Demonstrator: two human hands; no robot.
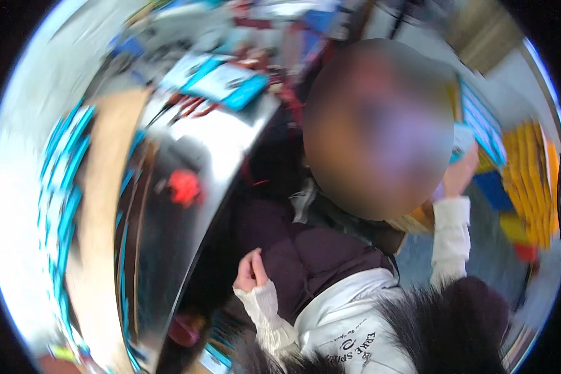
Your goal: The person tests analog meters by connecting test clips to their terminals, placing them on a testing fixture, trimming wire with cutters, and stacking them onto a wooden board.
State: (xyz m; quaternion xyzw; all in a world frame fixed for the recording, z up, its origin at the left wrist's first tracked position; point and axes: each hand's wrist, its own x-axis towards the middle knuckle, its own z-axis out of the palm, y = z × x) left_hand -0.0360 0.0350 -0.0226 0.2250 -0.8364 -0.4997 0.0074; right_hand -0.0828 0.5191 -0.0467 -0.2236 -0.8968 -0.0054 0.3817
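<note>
My right hand (461, 172), stretched out to the right, grips a small white-and-teal package (462, 141) by its lower end. Its fingers are partly turned away, and the picture is smeared there. My left hand (252, 272) hovers over my dark trousers (305, 249), beside the table edge. The left fingers are curled and pressed together, with nothing visible in them. On the shiny metal table (215, 146) to the left lies a bright red object (184, 187), too blurred to name. Farther back on it rest several white-and-teal packages (215, 80).
At the far left, a long tan board (106, 187) stands beside stacked teal-and-white packages (65, 181). On the right are yellow crates (530, 181), a blue bin (493, 190) and a row of teal-and-white packages (482, 118). A large blurred oval covers the upper middle.
</note>
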